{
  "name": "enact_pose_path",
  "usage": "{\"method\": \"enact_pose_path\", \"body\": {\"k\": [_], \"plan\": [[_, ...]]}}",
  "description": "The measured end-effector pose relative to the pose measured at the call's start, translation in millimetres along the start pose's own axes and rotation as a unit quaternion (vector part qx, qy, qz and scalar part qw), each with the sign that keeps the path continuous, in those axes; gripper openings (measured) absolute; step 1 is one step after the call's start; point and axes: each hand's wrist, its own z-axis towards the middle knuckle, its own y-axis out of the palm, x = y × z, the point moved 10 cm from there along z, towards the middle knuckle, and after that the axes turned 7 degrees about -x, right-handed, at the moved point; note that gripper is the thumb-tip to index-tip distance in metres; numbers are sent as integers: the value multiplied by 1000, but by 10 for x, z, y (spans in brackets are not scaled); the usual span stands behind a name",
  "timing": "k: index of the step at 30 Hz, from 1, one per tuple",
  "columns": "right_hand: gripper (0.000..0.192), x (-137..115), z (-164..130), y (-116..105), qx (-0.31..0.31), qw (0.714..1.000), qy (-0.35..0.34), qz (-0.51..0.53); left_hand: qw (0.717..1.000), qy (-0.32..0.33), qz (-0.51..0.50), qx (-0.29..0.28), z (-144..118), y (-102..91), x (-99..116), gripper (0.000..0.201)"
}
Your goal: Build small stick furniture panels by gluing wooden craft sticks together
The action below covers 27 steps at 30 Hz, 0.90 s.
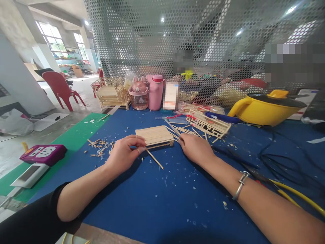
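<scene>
My left hand (pixel 127 149) is at the left front corner of a small platform made of thin wooden sticks (pixel 154 134). Its thumb and fingers are pinched on one end of a loose wooden stick (pixel 155 159), which slants down over the blue mat. To the right of the platform, my right hand (pixel 194 146) has its fingers closed among scattered wooden sticks (pixel 186 129). A thin greyish strip (pixel 172 127) runs toward its fingertips; whether the hand grips it or a stick is hidden.
Stick offcuts (pixel 99 145) lie left on the blue mat (pixel 157 206). Behind are stick furniture models (pixel 111 91), a pink bottle (pixel 155 93) and a slatted stick piece (pixel 209 123). A yellow pot (pixel 266 110) and dark cables (pixel 276 159) are right; a purple power strip (pixel 45 154) is left.
</scene>
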Motion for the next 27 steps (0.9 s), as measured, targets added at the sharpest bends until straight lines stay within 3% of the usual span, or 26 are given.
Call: {"method": "enact_pose_path", "body": {"k": [7, 10, 14, 18, 21, 23, 24, 27], "plan": [[22, -75, -98, -43, -59, 997, -40, -28, 999, -1, 10, 40, 21, -92, -42, 9], [18, -68, -188, -59, -98, 993, -43, -42, 997, -45, -10, 69, 30, -180, -140, 12], [16, 152, -228, -100, -132, 990, 2, -56, 989, -111, -36, 93, 18, -258, -267, 20], [21, 274, -231, -204, -102, 991, 62, -63, 988, -110, -43, 96, 9, -258, -249, 20], [24, -129, -311, -231, -55, 998, -3, -25, 990, -93, -47, 93, 11, -233, -203, 18], [26, -637, -437, -263, -7, 986, -148, 74, 991, -82, -48, 91, 15, -223, -175, 16], [30, -805, -492, -245, 1, 978, -184, 102, 991, -81, -49, 90, 16, -220, -174, 17], [20, -1046, -551, -162, 6, 964, -216, 153, 990, -94, -55, 84, 16, -207, -214, 27]]}}
